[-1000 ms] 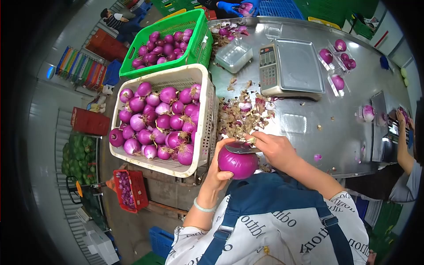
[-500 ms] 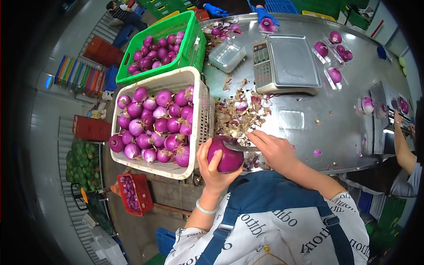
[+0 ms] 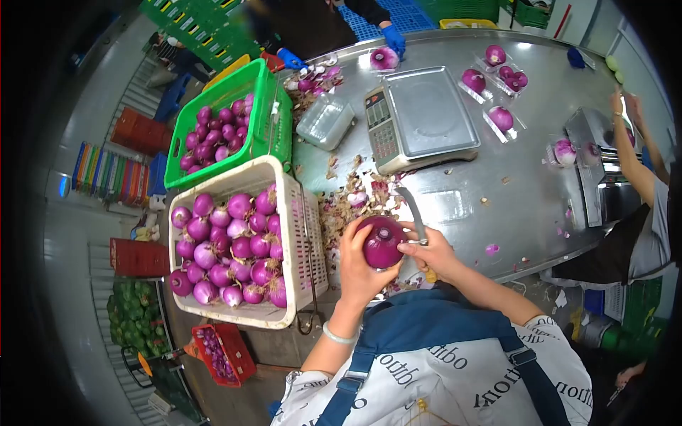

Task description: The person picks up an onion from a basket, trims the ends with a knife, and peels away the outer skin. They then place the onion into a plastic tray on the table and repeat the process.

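Observation:
A large, smooth purple onion is cupped in my left hand, its round end turned up toward me. My right hand grips a knife with a curved blade that points away from me, over the table. The right thumb reaches the onion's right side. Under and beyond the hands lie dry onion skins on the metal table. At my left stands a white crate filled with purple onions.
Behind the white crate is a green crate of onions. A scale and a clear plastic tub stand on the table, with packed onions farther right. A co-worker's blue-gloved hands are at the far edge; another person works at right.
The onion has been turned so its end faces up. My right hand has drawn back, and the knife blade has left the onion and now points away. The view has shifted.

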Motion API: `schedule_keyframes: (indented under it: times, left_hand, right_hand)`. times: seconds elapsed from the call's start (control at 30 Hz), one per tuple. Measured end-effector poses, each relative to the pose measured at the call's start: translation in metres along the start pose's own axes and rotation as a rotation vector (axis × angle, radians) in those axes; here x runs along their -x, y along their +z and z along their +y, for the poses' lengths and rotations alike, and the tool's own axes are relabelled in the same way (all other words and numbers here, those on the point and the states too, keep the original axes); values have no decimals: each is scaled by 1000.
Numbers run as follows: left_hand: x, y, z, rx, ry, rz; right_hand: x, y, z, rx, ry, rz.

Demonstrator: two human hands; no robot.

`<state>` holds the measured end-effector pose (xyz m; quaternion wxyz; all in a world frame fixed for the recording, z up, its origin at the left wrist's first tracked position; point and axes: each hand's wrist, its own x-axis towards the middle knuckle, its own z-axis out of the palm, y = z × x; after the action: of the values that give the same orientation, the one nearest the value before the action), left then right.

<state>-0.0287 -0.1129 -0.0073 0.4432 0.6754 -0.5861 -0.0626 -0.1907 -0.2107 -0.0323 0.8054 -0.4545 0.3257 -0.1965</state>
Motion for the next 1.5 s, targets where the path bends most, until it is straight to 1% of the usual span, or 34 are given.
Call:
schedule_keyframes:
  times: [0.03,0.07,0.1,0.17,0.2,0.23,0.3,0.33,0.37,0.4,0.5,0.53,0.63,0.67,0.73,0.8,0.9,1.0,1.1,1.13,1.23,1.27,1.3,1.37,1.43,1.47,1.5]
  left_hand:
    - [-12,8,0,-53,-29,-87]
    - [-22,25,-9,41,-15,-81]
    - [-35,37,-14,35,-8,-91]
    - [-65,71,-38,73,-60,-111]
    - [-86,86,-44,28,-76,-126]
    - [-108,106,-57,39,-40,-99]
    - [-155,146,-78,65,-75,-81]
    - [-177,160,-80,63,-122,-116]
    - [-196,173,-81,60,-168,-150]
    - [-211,188,-87,21,-173,-161]
    - [-235,227,-109,-4,-169,-173]
    - [-238,232,-111,-28,-203,-217]
    - [-239,237,-110,-75,-223,-240]
    - [-238,235,-111,-61,-235,-281]
    - [-232,221,-103,-76,-185,-158]
    - [-225,199,-95,-48,-143,-65]
    - [-176,192,-113,-34,-121,35]
    - [-136,184,-114,69,-214,12]
    - [-126,187,-121,85,-213,14]
    - [-130,188,-119,53,-200,16]
    - [-151,192,-114,14,-96,-5]
    - [-160,199,-116,-12,-32,4]
    - [-170,204,-110,-108,-22,-10]
    - [-192,213,-98,-144,-61,-99]
    - [-211,225,-92,-198,-90,-193]
    - [-216,233,-96,-196,-50,-219]
    - [-224,243,-104,-198,-11,-233]
  right_hand:
    - [-1,-10,-4,37,-27,51]
    - [-2,-22,-8,76,-54,99]
    - [-3,-35,-12,117,-82,145]
    - [-5,-63,-13,116,-114,235]
    - [-7,-79,-10,139,-124,292]
    - [-9,-95,-5,162,-135,351]
    - [-8,-120,0,207,-42,461]
    - [-6,-133,4,232,4,515]
    - [-8,-148,21,286,-19,533]
    - [-11,-165,46,340,-42,549]
    - [-8,-187,78,460,-78,598]
    - [-6,-192,87,493,-80,611]
    - [-8,-201,104,831,-300,741]
    - [-9,-203,108,801,-237,781]
    - [-9,-197,92,748,-107,847]
    - [-15,-205,98,779,-95,844]
    - [-23,-206,99,778,-52,819]
    - [-29,-202,102,747,-29,812]
    - [-38,-208,127,702,-52,827]
    - [-40,-210,134,684,-65,833]
    - [-40,-209,145,285,-47,733]
    - [-38,-209,146,279,-72,715]
    - [-36,-208,147,267,-94,705]
    - [-15,-207,147,264,-121,714]
    - [4,-211,132,293,-153,726]
    - [16,-213,123,293,-179,767]
    - [29,-219,117,241,-143,831]
